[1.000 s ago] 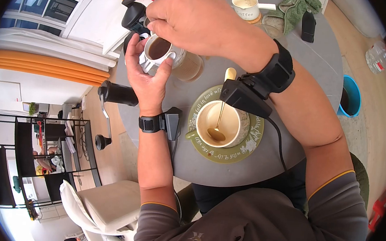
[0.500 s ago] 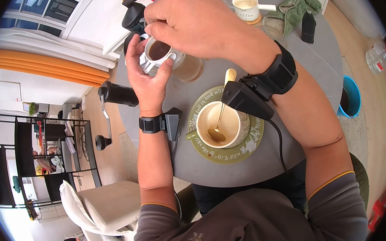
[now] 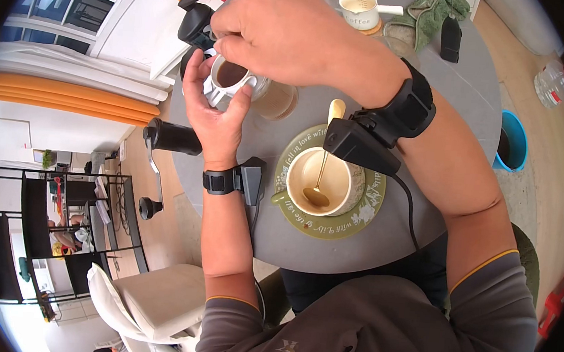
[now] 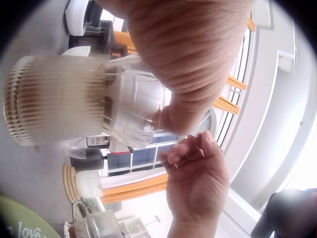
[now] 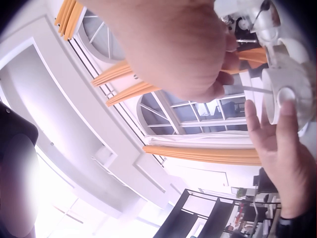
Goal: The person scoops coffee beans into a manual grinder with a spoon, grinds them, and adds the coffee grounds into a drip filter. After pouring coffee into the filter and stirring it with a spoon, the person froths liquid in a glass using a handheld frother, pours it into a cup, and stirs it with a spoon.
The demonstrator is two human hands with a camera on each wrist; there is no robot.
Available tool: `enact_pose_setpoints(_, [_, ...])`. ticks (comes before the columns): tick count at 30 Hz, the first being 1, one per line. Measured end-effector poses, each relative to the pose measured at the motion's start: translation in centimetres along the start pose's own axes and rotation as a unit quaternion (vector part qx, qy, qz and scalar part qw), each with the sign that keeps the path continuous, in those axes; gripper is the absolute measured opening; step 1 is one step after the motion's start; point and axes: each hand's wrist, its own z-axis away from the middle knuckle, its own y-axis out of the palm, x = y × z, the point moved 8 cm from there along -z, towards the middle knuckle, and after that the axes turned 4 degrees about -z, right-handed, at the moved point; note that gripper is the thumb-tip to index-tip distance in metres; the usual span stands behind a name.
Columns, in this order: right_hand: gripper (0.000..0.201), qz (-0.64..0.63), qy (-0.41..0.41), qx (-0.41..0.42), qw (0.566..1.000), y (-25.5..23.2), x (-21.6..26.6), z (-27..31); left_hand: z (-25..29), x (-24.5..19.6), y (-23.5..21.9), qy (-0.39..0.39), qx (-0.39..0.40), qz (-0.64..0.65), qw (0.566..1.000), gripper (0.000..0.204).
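My left hand (image 3: 219, 107) grips a clear-sided coffee dripper (image 4: 136, 99) with thumb and fingers spread around its rim. Dark brown liquid (image 3: 229, 75) fills its inside. Beneath it stands a ribbed glass (image 4: 59, 99), frosted and tinged brown. Over the dripper, my right hand (image 3: 284, 32) pinches a thin pale stick (image 5: 247, 89), whose lower end reaches into the opening. Nearer my body, a cream cup (image 3: 338, 181) with a gold spoon (image 3: 320, 179) in it sits on a green lettered plate (image 3: 358, 224).
Beyond my right hand are a white coffee pot (image 3: 360, 12) on a wooden coaster and a green cloth (image 3: 430, 18). A black hand grinder (image 3: 175, 137) with a crank lies left of the table edge in view. On the floor stands a blue bucket (image 3: 511, 142).
My right hand has shifted very slightly above the dripper. The left hand keeps its hold, and the cup and plate stay put.
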Motion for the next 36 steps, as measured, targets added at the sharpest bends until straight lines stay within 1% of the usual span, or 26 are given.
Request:
enact_pose_setpoints(1, [0.020, -0.012, 0.000, -0.018, 1.000, -0.2, 0.0, 0.0, 0.0, 0.0, 0.0, 0.000, 0.000, 0.000, 1.000, 0.086])
enact_pose_setpoints(5, [0.020, 0.007, 0.005, -0.038, 0.999, -1.3, 0.0, 0.0, 0.0, 0.0, 0.0, 0.001, 0.003, -0.008, 1.000, 0.086])
enact_pose_setpoints(7, [0.023, 0.003, -0.007, 0.046, 0.999, -1.6, 0.5, -0.3, 0.0, 0.1, 0.0, -0.005, 0.002, -0.007, 1.000, 0.086])
enact_pose_setpoints(8, [0.023, 0.003, -0.007, 0.046, 0.999, -0.9, 0.4, -0.1, 0.0, 0.1, 0.0, -0.005, 0.003, -0.007, 1.000, 0.086])
enact_pose_setpoints(10, [0.020, 0.060, -0.003, 0.009, 0.998, 0.0, 0.1, 0.0, 0.0, 0.0, 0.0, -0.006, 0.003, -0.007, 1.000, 0.087])
enact_pose_setpoints(11, [0.020, 0.061, -0.004, 0.009, 0.998, 0.2, -0.2, 0.1, 0.0, -0.1, 0.0, -0.008, 0.003, -0.001, 1.000, 0.087])
enact_pose_setpoints(13, [0.020, 0.029, 0.001, 0.018, 0.999, 0.3, -0.2, 0.1, 0.0, -0.2, 0.1, -0.010, 0.002, 0.004, 1.000, 0.087])
enact_pose_setpoints(17, [0.021, 0.020, -0.006, 0.018, 1.000, 0.1, 0.2, 0.0, 0.0, -0.3, 0.1, -0.003, 0.001, 0.002, 1.000, 0.087])
enact_pose_setpoints(19, [0.020, -0.022, 0.014, 0.006, 1.000, -0.2, 0.0, -0.1, -0.1, -0.3, 0.1, -0.001, 0.001, -0.001, 1.000, 0.087])
enact_pose_setpoints(20, [0.020, -0.022, 0.014, 0.007, 1.000, -0.1, 0.0, 0.0, -0.1, -0.2, 0.1, 0.004, 0.003, -0.003, 1.000, 0.086])
enact_pose_setpoints(22, [0.020, -0.019, 0.008, -0.039, 0.999, -0.6, -0.1, 0.0, -0.1, -0.1, 0.0, 0.008, 0.005, -0.005, 1.000, 0.086])
enact_pose_setpoints(23, [0.020, -0.019, 0.008, -0.039, 0.999, -0.8, -0.2, -0.1, -0.1, 0.1, -0.1, 0.007, 0.004, -0.012, 1.000, 0.086])
enact_pose_setpoints(25, [0.024, -0.013, -0.017, 0.006, 1.000, -0.8, 0.1, -0.3, -0.1, 0.2, -0.1, 0.005, 0.003, -0.019, 1.000, 0.086])
enact_pose_setpoints(26, [0.024, -0.013, -0.017, 0.006, 1.000, -0.6, 0.1, -0.2, 0.0, 0.1, -0.1, 0.002, 0.002, -0.014, 1.000, 0.086])
enact_pose_setpoints(28, [0.020, 0.059, 0.000, 0.011, 0.998, 0.2, -0.1, 0.0, 0.0, 0.0, 0.0, -0.003, 0.000, -0.009, 1.000, 0.086])
enact_pose_setpoints(36, [0.019, 0.010, -0.004, 0.004, 1.000, -0.2, 0.3, 0.0, -0.1, -0.4, 0.0, -0.001, 0.001, -0.012, 1.000, 0.087])
